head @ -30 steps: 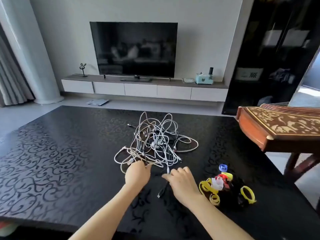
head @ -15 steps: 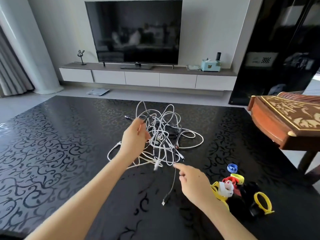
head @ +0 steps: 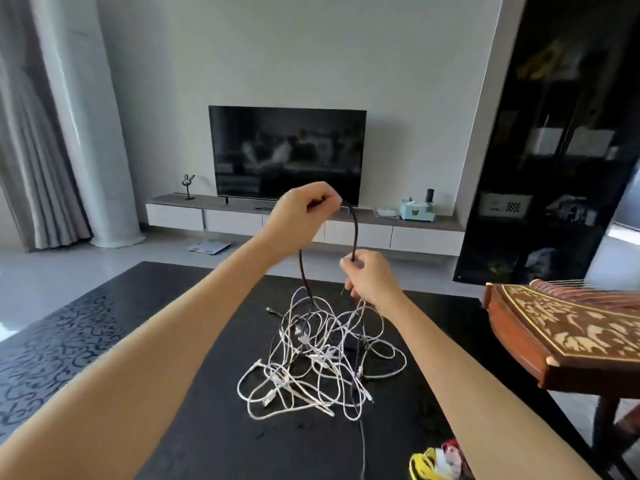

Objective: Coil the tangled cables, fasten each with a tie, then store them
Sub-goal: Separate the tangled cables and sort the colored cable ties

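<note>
Above white cable tangle [head: 313,356], left fingers [head: 327,199] and right fingers [head: 360,264] pinching black cable [head: 355,231]

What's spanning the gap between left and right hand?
Head view: an arc of black cable runs from the left hand to the right hand, both gripping it.

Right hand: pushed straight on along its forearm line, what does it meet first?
Likely the left hand, up-left of the right hand on that line; both grip the black cable arching between them. Depth is unclear from one view.
</note>
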